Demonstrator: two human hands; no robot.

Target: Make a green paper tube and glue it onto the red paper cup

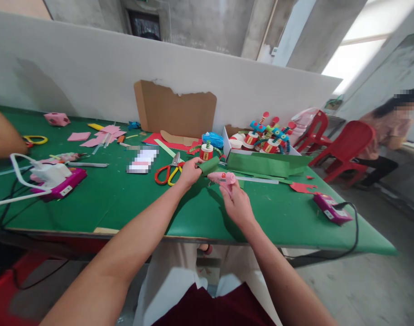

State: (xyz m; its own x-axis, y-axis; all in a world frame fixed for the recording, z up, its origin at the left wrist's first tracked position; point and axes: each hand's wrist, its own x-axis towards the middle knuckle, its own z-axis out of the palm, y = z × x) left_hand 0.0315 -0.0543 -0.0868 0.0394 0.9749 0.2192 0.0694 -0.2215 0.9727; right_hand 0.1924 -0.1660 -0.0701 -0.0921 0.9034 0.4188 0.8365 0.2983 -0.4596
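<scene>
My left hand (190,172) pinches a curled piece of green paper (209,166) above the table. My right hand (237,204) is wrapped round a pink glue gun (223,178), its nozzle pointing left at the lower edge of the paper. Just behind the paper stands a small red and white figure (206,150) with coiled green arms. Scissors (169,172) with one red and one yellow handle lie left of my left hand. A sheet of folded green paper (268,164) rests to the right, with a clear glue stick (257,179) in front of it.
A white box (226,144) holds several similar figures (271,140). Pink paper scraps (105,137) and a purple power strip (66,183) lie left; another purple power strip (332,209) sits right with its cable. A cardboard piece (176,108) leans on the partition. A co-worker's arm (5,136) is at far left.
</scene>
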